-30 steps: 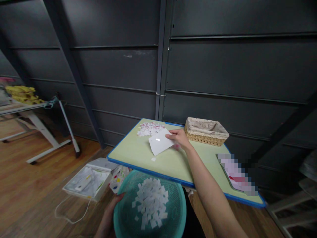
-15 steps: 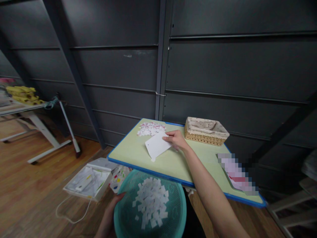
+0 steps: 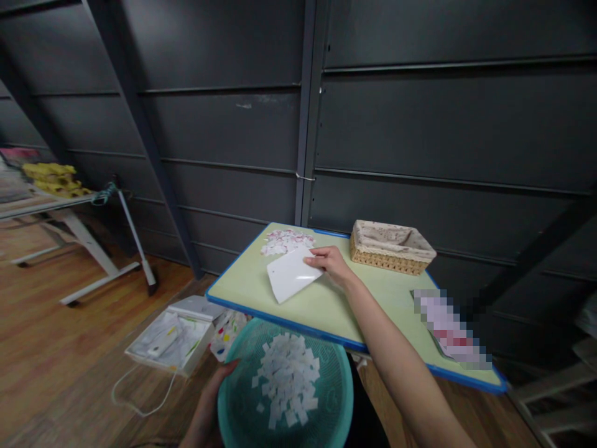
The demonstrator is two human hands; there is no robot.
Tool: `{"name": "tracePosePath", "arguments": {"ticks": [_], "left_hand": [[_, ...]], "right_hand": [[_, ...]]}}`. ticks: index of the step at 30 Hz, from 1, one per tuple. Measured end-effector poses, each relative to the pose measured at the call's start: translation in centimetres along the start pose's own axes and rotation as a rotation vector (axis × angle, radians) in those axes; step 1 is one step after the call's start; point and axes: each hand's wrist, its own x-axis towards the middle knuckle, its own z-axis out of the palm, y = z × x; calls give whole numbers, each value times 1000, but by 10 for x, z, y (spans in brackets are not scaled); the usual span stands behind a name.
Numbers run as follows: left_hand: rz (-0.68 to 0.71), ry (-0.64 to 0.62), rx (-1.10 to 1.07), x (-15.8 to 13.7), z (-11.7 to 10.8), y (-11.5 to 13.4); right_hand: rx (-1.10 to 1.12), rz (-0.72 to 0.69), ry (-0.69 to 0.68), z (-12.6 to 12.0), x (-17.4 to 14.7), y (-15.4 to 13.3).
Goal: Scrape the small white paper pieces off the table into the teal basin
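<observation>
My right hand [image 3: 330,264] is closed on a flat, glossy white plastic scraper [image 3: 291,274] with a small hole near one corner. It is held tilted over the pale green table [image 3: 373,305], in front of a pile of white and pink paper scraps [image 3: 288,241]. Below the table's front edge, my left hand [image 3: 219,389] grips the left rim of a teal plastic colander [image 3: 342,386], thumb over the inside and other fingers hidden. Small white paper pieces [image 3: 289,376] are heaped in the colander.
A cloth-lined wicker basket [image 3: 392,249] stands at the table's back right. A blurred-out flat item [image 3: 450,330] lies at the right edge. On the floor at left sits an open white box [image 3: 172,342] with a cord. A dark panelled wall [image 3: 233,137] rises behind.
The scraper has tilted and its lower edge has shifted slightly left. A small white scrap at its lower corner no longer shows. My left hand stays on the colander.
</observation>
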Motion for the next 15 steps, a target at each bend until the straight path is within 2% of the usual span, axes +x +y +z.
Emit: {"name": "tracePosePath", "arguments": {"ticks": [3, 6, 15], "left_hand": [[16, 16, 36, 1, -1, -1], [43, 13, 55, 3, -2, -3], [-37, 21, -13, 4, -2, 0]], "right_hand": [[27, -38, 267, -9, 7, 4], [-67, -52, 395, -17, 12, 8], [-296, -82, 356, -20, 13, 13]]}}
